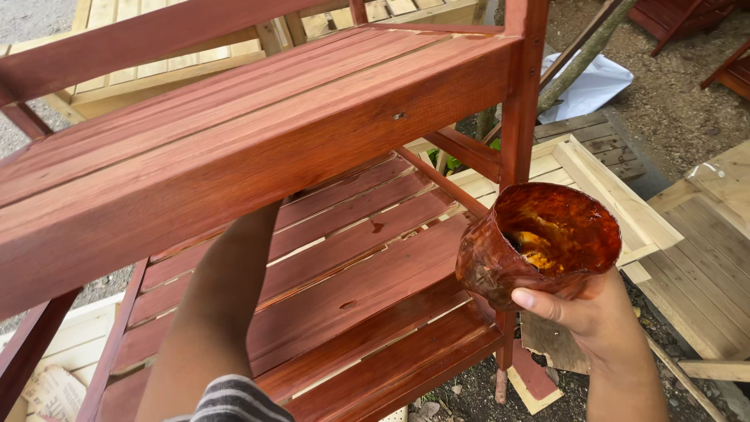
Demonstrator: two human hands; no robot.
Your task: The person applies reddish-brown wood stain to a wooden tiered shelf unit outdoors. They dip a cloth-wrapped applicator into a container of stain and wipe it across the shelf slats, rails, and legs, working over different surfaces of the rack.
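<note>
1. The red-stained wooden rack (pixel 258 133) fills most of the view. Its top shelf and lower slatted shelf (pixel 351 258) already carry dark red colour, so the staining looks well along, with work now going on under the top shelf.
2. The left arm (pixel 226 297) reaches up beneath the front rail of the top shelf. The left hand is hidden behind that rail, so I cannot tell whether it is open, closed or holding anything.
3. The right hand (pixel 582 309) is closed around a stain-smeared cup (pixel 539 242), held just beside the rack's front right post (pixel 516 117).
4. My judgement: the next move calls for keeping the cup level.
5. Hard to make out: how much liquid the cup holds; the rack's feet are cut off.
6. Unstained pale wooden panels (pixel 601 187) lie on the ground (pixel 672 101) behind.
</note>
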